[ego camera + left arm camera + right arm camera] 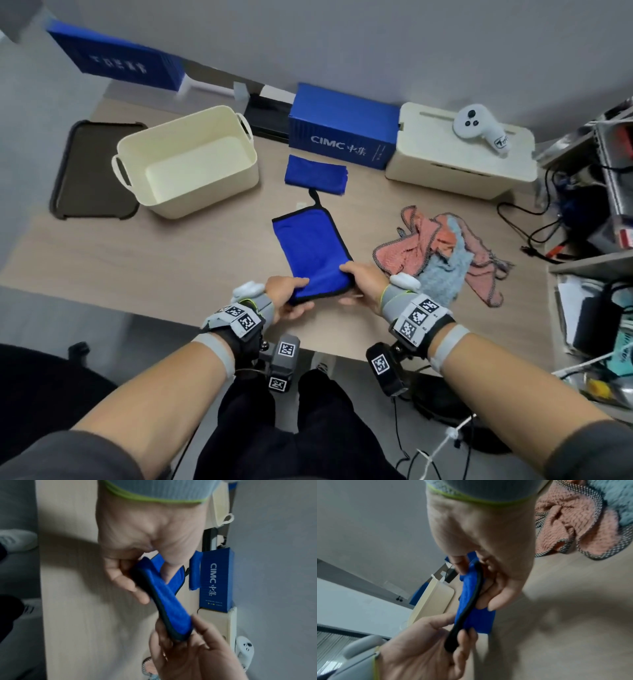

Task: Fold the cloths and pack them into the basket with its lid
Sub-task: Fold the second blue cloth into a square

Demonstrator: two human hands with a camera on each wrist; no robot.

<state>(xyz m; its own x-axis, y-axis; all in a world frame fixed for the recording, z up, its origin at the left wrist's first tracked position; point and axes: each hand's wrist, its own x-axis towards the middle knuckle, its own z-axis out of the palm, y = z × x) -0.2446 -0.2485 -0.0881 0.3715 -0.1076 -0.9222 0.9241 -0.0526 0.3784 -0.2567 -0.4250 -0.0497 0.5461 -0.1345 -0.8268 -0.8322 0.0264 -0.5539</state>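
Note:
A blue cloth with black trim [313, 251] lies folded lengthwise on the wooden table [171, 260]. My left hand [291, 294] pinches its near left corner, thumb on top. My right hand [359, 277] pinches the near right corner. The near edge is lifted off the table, as the left wrist view shows on the cloth [164, 596] and the right wrist view on the same cloth [471, 601]. A second blue cloth [315, 173] lies folded further back. The cream basket [186, 161] stands at the back left with nothing inside. Its dark lid [92, 171] lies flat to its left.
A heap of pink and light-blue cloths [445, 253] lies to the right of my right hand. A blue CIMC box [342, 128] and a cream box [462, 150] with a white controller [479, 128] stand at the back. Cluttered shelves and cables fill the right side.

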